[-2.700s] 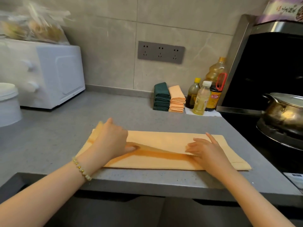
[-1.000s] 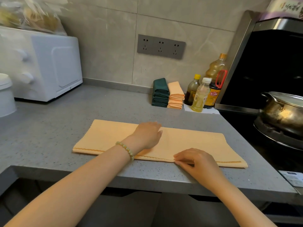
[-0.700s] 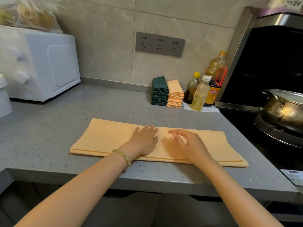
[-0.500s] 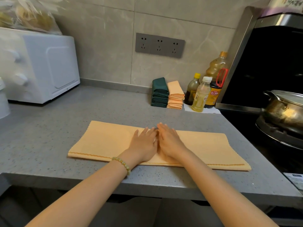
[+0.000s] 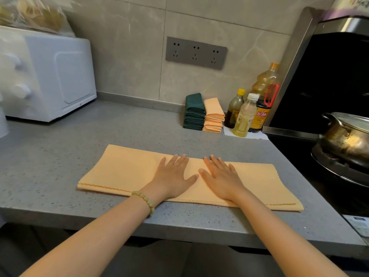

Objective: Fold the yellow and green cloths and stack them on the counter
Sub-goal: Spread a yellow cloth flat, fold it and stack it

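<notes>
My forearms come in from the bottom of the frame. At the centre, my left hand (image 5: 173, 176), with a bead bracelet (image 5: 144, 198) at the wrist, and my right hand (image 5: 221, 178) lie side by side. Both are flat, fingers straight and slightly spread, palms pressing down on the yellow cloth (image 5: 123, 172). Neither hand pinches anything.

The cloth lies as a long folded strip across the lower middle of the frame, near the front edge of the grey counter (image 5: 60, 156). Its stitched edges are lined up along the near side.

I take this to be the smoothing step after a lengthwise fold. The next move calls for taking one short end by its corners and carrying it over to meet the other, edges matched, while my other hand holds the middle down.

Further back, right of centre against the tiled wall, stands the stack of folded green cloths (image 5: 194, 112). The stack of folded yellow cloths (image 5: 214, 116) touches its right side, and I think this cloth belongs there.

Bottles (image 5: 245, 116) stand just right of the stacks. A white countertop oven (image 5: 50, 76) sits at upper left and a lidded pot (image 5: 347, 134) at the right edge.
</notes>
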`<act>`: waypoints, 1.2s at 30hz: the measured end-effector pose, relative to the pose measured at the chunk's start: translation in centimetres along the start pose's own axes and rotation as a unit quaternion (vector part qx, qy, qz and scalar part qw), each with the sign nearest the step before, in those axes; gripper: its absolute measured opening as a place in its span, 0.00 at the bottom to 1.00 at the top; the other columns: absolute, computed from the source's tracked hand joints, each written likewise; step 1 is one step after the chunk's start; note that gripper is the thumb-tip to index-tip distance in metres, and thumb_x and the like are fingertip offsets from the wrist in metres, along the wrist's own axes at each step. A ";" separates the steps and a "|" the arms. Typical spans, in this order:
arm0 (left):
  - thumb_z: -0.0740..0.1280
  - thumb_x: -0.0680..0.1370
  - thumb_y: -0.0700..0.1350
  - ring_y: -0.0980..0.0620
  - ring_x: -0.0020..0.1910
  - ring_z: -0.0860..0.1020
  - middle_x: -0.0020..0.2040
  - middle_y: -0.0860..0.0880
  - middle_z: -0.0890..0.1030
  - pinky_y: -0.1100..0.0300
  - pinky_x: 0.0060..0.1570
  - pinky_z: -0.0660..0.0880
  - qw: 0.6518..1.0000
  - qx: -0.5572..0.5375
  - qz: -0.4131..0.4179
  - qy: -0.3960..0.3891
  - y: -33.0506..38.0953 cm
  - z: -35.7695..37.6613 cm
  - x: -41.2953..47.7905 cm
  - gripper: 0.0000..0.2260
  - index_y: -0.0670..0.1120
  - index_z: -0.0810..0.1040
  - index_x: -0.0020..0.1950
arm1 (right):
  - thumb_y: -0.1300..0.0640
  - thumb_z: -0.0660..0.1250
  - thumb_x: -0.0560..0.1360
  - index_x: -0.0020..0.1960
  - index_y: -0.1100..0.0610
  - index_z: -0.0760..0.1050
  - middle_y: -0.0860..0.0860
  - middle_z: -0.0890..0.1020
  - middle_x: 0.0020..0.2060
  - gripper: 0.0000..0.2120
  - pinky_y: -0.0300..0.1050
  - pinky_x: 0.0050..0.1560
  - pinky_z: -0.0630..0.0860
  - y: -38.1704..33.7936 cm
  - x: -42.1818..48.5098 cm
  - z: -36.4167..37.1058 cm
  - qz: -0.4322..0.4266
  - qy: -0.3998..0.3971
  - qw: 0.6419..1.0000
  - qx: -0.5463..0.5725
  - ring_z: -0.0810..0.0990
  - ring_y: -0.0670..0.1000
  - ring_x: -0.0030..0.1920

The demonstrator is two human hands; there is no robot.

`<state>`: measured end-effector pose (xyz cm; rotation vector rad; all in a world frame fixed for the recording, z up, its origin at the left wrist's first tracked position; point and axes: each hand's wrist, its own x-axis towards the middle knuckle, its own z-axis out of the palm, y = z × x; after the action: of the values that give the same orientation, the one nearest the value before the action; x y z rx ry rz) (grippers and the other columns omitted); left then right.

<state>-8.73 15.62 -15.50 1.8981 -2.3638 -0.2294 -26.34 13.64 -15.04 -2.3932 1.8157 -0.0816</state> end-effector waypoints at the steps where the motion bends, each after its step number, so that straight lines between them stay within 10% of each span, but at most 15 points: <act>1: 0.46 0.80 0.64 0.52 0.77 0.42 0.79 0.52 0.45 0.48 0.75 0.39 1.000 0.002 0.000 -0.002 0.0 0.0 0.0 0.33 0.48 0.45 0.79 | 0.37 0.42 0.79 0.77 0.45 0.43 0.46 0.44 0.77 0.29 0.54 0.75 0.42 0.8 -0.3 -0.1 0.008 0.001 1.000 -0.003 0.42 0.49 0.77; 22: 0.45 0.80 0.64 0.53 0.77 0.43 0.79 0.53 0.44 0.48 0.75 0.40 1.000 0.015 0.005 -0.014 0.2 -0.3 -0.1 0.32 0.49 0.44 0.79 | 0.40 0.39 0.81 0.78 0.56 0.41 0.51 0.43 0.77 0.31 0.52 0.74 0.36 11.0 -2.9 -2.1 0.180 0.003 0.983 -0.029 0.42 0.49 0.77; 28: 0.46 0.80 0.63 0.53 0.77 0.43 0.79 0.53 0.44 0.49 0.75 0.39 1.000 0.009 0.015 -0.023 1.4 -0.2 0.8 0.32 0.49 0.44 0.79 | 0.55 0.45 0.83 0.77 0.57 0.41 0.51 0.44 0.77 0.25 0.49 0.73 0.34 2.9 -1.6 -3.0 0.050 0.058 0.997 -0.001 0.42 0.48 0.76; 36: 0.44 0.83 0.51 0.53 0.77 0.44 0.79 0.52 0.46 0.50 0.75 0.40 1.000 -0.008 0.010 0.003 2.0 0.1 1.8 0.24 0.48 0.46 0.79 | 0.51 0.43 0.83 0.78 0.55 0.45 0.49 0.47 0.77 0.25 0.50 0.75 0.43 -2.4 0.0 0.3 0.034 0.025 0.998 0.038 0.45 0.47 0.77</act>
<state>-11.05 14.27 -15.25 1.8647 -2.3677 -0.2394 -24.05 14.31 -14.98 -2.2972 1.8775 -0.2017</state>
